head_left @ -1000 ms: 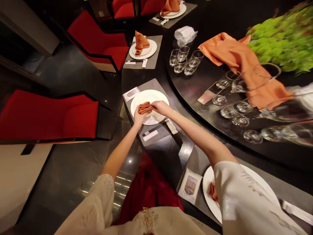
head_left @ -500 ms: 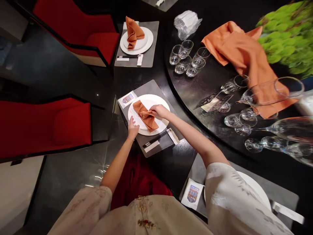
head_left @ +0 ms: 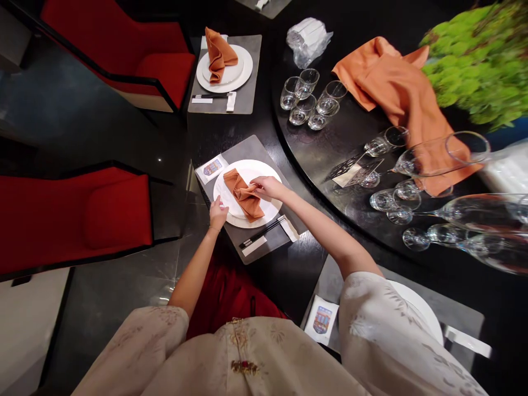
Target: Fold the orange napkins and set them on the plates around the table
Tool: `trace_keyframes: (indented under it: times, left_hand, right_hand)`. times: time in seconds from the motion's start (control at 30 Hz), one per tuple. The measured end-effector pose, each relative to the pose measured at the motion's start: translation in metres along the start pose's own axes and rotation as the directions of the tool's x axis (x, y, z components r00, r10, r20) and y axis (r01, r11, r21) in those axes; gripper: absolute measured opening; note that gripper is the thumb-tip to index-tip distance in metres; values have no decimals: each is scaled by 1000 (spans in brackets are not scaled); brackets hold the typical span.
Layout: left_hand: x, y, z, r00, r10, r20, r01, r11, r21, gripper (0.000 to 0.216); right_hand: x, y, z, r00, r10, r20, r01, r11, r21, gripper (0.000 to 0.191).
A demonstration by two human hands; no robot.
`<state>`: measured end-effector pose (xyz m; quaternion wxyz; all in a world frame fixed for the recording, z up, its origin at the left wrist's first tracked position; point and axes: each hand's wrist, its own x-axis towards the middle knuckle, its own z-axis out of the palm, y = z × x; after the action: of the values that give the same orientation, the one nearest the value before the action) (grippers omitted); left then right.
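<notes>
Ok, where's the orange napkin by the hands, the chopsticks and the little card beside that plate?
orange napkin [head_left: 246,195], head view, middle of the folded cloth.
chopsticks [head_left: 263,231], head view, midway along the dark sticks.
little card [head_left: 212,168], head view, its printed crest.

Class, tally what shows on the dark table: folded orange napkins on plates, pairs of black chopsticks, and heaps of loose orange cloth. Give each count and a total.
Folded orange napkins: 2
Pairs of black chopsticks: 2
Heaps of loose orange cloth: 1
Total: 5
</notes>
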<state>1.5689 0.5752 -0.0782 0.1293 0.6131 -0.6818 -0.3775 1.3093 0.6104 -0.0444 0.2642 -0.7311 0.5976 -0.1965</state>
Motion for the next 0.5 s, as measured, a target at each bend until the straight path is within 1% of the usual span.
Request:
trace_keyframes:
  times: [0.07, 0.13, 0.2, 0.27, 0.33, 0.4, 0.43, 0.47, 0.5]
  left_hand:
    - [1, -6, -2, 1000, 17, -26, -18, 999, -42, 58]
    - [2, -13, -8, 998, 51, -47, -54, 996, -70, 53]
    - [2, -19, -17, 996, 71, -46, -75, 994, -82, 49]
    - [-3, -22, -28, 997, 67, -33, -70, 995, -78, 45]
    - [-16, -22, -36, 994, 102, -37, -104, 992, -65, 43]
    - [-38, -19, -39, 978, 205, -43, -207, 978, -40, 38]
    - [-51, -18, -37, 962, 272, -25, -273, 962, -23, 35]
    - [-64, -17, -35, 940, 340, 17, -340, 940, -2, 32]
    - [-78, -17, -31, 915, 396, 78, -398, 917, 23, 31]
  right_hand:
    - [-10, 1, -7, 998, 39, -50, -38, 999, 19, 34]
    - [-25, 2, -15, 987, 116, -112, -111, 993, 49, 38]
    - [-45, 1, -19, 955, 226, -193, -213, 973, 85, 37]
    - [-69, -2, -18, 890, 353, -289, -323, 935, 147, 35]
    - [-97, -13, -12, 806, 478, -349, -418, 877, 236, 32]
    - [-131, -31, -4, 724, 582, -370, -480, 810, 336, 30]
    - [-150, -43, -1, 687, 620, -380, -494, 781, 383, 29]
    - [-171, -58, 0, 641, 653, -405, -499, 754, 427, 29]
    - [-193, -74, 0, 582, 679, -448, -495, 733, 467, 28]
